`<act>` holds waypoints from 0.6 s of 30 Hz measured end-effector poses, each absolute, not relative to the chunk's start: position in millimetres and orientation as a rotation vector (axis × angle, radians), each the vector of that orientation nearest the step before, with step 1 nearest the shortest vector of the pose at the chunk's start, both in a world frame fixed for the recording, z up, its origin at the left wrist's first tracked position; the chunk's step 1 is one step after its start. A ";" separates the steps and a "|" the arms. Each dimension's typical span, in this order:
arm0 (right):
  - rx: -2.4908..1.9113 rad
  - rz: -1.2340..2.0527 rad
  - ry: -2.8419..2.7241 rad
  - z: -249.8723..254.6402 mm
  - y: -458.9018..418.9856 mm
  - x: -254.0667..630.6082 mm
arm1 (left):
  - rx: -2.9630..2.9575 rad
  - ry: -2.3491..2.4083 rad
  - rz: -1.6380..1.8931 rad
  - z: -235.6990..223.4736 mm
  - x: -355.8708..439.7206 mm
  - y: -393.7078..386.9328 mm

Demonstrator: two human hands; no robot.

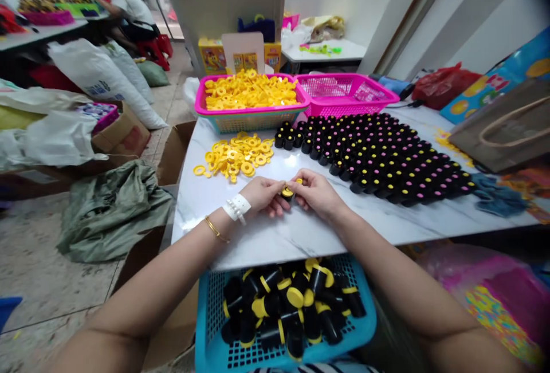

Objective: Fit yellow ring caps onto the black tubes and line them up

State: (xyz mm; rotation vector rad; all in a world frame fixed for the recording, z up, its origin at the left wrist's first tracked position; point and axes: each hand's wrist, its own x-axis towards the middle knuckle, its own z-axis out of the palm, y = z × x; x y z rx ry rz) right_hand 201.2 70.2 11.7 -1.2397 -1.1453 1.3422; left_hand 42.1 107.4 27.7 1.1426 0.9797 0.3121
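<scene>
Over the front of the table, my left hand (263, 194) is closed around a small black cylindrical part with a yellow top (287, 192). Meeting it from the other side, my right hand (321, 194) has its fingertips pinched at a small yellow plastic piece (299, 180), right beside the black part. Beyond my hands lies a loose pile of yellow plastic rings (240, 155). To the right stand rows of black cylinders (387, 158) with yellow or pink dots on top. Below the table edge, a blue basket (365, 333) holds black cylinders with yellow caps.
A pink basket (200, 103) heaped with yellow pieces sits at the back, next to another pink basket (387, 95). A brown paper bag (507, 132) stands at right. Sacks (101, 86) and a cardboard box (124, 138) lie left. A person (129, 6) sits at another table.
</scene>
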 end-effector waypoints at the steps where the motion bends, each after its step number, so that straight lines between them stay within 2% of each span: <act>1: -1.216 1.396 -1.109 11.6 71.4 203.7 | 1.121 0.989 0.321 26.7 42.0 107.1; 6: -1.100 1.761 -0.908 14.5 80.0 223.8 | 1.111 1.010 0.346 22.4 42.0 106.0; 12: -1.109 1.868 -0.964 13.7 87.3 234.0 | 1.111 0.984 0.315 23.6 42.0 106.7; 18: -1.337 1.939 -1.433 21.5 100.3 228.7 | 1.066 0.988 0.262 25.7 46.2 110.6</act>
